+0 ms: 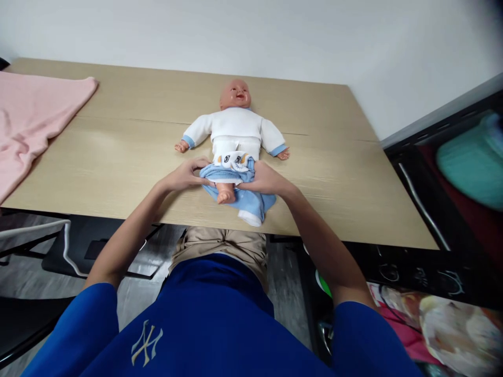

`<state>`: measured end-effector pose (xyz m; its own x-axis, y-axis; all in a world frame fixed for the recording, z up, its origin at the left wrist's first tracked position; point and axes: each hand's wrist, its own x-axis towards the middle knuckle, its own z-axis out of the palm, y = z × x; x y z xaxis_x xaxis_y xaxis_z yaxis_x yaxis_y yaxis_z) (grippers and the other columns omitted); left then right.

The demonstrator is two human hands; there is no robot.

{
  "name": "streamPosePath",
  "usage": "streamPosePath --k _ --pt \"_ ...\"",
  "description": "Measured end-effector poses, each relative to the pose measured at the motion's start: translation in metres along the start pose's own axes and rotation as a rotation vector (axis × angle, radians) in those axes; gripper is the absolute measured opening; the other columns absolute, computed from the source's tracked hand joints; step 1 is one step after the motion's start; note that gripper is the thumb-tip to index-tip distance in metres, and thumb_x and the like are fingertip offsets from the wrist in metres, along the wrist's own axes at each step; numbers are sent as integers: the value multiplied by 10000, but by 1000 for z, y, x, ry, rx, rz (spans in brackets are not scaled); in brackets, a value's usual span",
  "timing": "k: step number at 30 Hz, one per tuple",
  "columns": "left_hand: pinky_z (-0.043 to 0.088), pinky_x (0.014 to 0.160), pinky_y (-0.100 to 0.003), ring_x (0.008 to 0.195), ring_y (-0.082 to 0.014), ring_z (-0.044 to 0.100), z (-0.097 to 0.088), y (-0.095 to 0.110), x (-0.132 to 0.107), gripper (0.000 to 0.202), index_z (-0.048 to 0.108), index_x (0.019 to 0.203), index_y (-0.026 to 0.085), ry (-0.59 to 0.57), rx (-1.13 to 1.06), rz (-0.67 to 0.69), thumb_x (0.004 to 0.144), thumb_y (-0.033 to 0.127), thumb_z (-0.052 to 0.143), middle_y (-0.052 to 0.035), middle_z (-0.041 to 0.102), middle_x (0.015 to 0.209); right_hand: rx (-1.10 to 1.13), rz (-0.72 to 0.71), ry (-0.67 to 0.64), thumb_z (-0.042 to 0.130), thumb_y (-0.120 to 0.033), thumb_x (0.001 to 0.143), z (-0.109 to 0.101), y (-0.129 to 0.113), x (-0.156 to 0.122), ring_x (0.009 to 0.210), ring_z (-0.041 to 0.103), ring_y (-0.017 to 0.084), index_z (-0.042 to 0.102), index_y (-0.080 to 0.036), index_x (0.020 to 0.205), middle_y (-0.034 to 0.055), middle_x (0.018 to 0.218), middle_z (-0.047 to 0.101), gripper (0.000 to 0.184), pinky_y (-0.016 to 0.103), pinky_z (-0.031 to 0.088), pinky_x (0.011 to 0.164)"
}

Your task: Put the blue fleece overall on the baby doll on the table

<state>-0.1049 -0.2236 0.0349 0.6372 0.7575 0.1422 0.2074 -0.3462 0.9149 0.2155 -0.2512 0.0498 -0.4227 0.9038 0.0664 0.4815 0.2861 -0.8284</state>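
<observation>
A baby doll (236,123) lies on its back on the table, head toward the wall, in a white long-sleeved top with blue cuffs. Bunched around its lower body are light blue baby pants (251,201) with a white waistband showing a printed animal face. My left hand (187,175) grips the pants' edge on the left, thumb and fingers closed on the cloth. On the opposite side, my right hand (264,179) pinches the same pants. One bare foot (226,195) of the doll sticks out between my hands; the other leg is hidden by cloth.
A pink blanket (35,120) covers the left end of the wooden table (334,157). Right of the table stands a black shelf or cart with a teal object (471,157), and plastic bags (456,330) lie below. A black chair (35,324) is at lower left.
</observation>
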Motion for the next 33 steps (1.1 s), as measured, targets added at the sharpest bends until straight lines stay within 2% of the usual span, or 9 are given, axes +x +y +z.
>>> streamPosePath --k 4,7,13,16,18,20,23,27,33 --pt "611 788 -330 838 -210 710 -9 -6 3 424 831 930 231 -82 -146 -132 815 594 1017 -39 752 892 150 24 -215 1078 -603 740 -25 11 -5 1269 821 375 835 -234 1352 95 1331 883 755 562 693 1151" --pt "576 710 -296 760 -179 660 -10 -12 1 509 798 1030 241 -58 -193 -156 900 714 932 -16 720 856 310 37 -211 1027 -723 784 -37 27 -13 1258 834 345 832 -234 1376 101 1315 888 793 526 699 1134" --pt "627 804 -343 865 -218 707 -26 -6 11 435 766 1079 267 -103 -66 -134 991 685 850 -57 757 956 431 71 -267 937 -772 879 -38 62 -22 1290 819 326 843 -213 1353 114 1346 880 739 487 673 1147" --pt "605 941 -364 998 -242 699 -31 17 23 382 788 1075 252 5 141 -56 996 621 849 -89 783 1090 441 75 -246 954 -758 870 -33 71 -23 1242 807 314 823 -215 1306 90 1290 868 709 462 670 1116" --pt "570 1070 -397 1134 -274 678 -25 39 36 407 813 1148 256 93 272 25 954 604 892 -102 795 1217 451 61 -158 980 -764 835 -29 73 -24 1171 788 290 782 -234 1246 56 1198 836 699 430 669 1071" --pt "522 1200 -453 1298 -327 655 -10 62 54 509 830 1235 267 54 300 77 871 595 970 -105 795 1343 465 56 -70 981 -813 802 -23 72 -24 1070 755 261 709 -266 1158 13 1085 771 707 396 669 996" --pt "568 1116 -469 1149 -344 708 16 83 85 510 842 1065 255 -124 232 55 711 531 1084 -69 800 1064 488 61 1 924 -889 824 -17 67 -23 920 680 219 614 -296 1106 -27 973 669 725 342 646 879" --pt "571 792 -378 751 -243 671 32 80 118 349 790 841 237 -341 72 -76 693 386 1069 -6 683 759 522 79 -55 837 -913 906 -21 59 -24 857 662 202 636 -287 1132 -17 947 681 695 304 630 814" --pt "637 780 -363 837 -280 775 28 63 122 383 852 970 233 -322 -91 -154 705 412 1062 -40 774 886 522 105 -352 933 -827 849 -39 52 -36 830 723 237 790 -217 1111 27 936 773 679 322 616 730"
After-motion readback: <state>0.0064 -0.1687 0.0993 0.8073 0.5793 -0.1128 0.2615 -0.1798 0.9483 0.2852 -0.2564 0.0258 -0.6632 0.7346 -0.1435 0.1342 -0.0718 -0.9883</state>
